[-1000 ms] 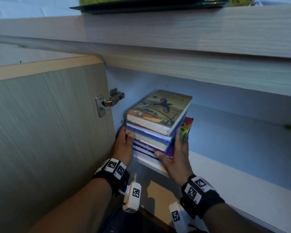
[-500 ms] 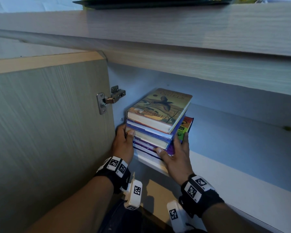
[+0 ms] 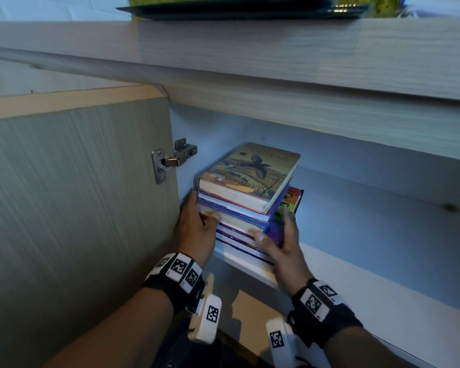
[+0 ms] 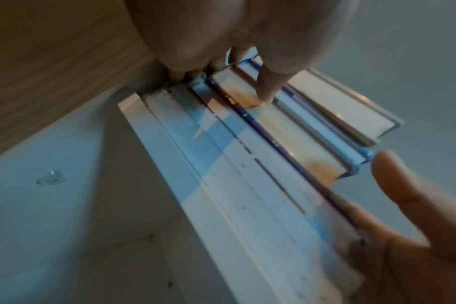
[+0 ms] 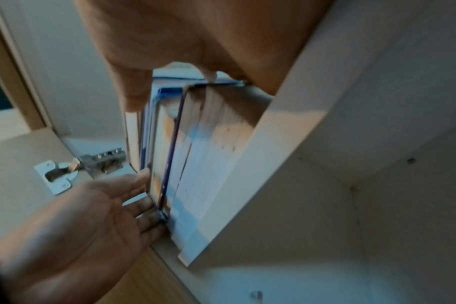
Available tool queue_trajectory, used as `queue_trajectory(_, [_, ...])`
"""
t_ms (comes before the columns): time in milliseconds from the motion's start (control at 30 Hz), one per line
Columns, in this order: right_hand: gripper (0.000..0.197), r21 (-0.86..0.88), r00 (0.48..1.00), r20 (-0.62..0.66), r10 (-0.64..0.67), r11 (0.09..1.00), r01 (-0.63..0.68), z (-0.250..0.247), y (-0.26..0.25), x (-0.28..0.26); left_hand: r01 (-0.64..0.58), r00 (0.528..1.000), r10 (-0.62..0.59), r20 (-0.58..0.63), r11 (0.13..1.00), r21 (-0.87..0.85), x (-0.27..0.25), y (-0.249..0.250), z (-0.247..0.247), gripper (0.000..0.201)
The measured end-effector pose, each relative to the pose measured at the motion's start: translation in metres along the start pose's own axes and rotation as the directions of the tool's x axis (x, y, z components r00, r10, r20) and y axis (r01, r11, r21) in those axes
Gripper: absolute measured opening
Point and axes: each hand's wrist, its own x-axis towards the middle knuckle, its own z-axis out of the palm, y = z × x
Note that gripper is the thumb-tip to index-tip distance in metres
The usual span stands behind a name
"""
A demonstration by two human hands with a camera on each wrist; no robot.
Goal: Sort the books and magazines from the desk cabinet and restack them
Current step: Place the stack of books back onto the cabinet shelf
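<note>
A stack of books [image 3: 246, 205] sits on the cabinet shelf [image 3: 343, 264], held between both hands. The top book [image 3: 252, 172] has a tan cover with a flying bird; blue, white and purple edges lie below it. The left hand [image 3: 197, 229] grips the stack's left side and the right hand [image 3: 282, 243] clasps its right corner.

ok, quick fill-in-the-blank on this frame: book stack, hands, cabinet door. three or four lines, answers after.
1. The stack of books sits on a shelf inside the ____.
2. The cover of the top book shows a ____.
3. The left hand and right hand touch the stack's ____ books, not the top one.
4. The cabinet door, on a metal hinge, stands ____.

Answers: cabinet; bird; lower; open
</note>
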Motion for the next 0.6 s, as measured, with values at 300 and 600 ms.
queue_trajectory(300, [0.077,-0.34,0.96,0.079,-0.269,0.898,0.279,-0.018,-0.052,0.012,-0.044,0.998,0.052,-0.038,0.98,0.195,-0.001,0.031,0.002,0.074])
queue_trajectory(600, [0.085,-0.197,0.997,-0.012,-0.073,0.978,0.069,-0.029,-0.023,0.002,0.0,0.999,0.01,-0.054,0.982,0.189,-0.021,0.015,0.004,0.08])
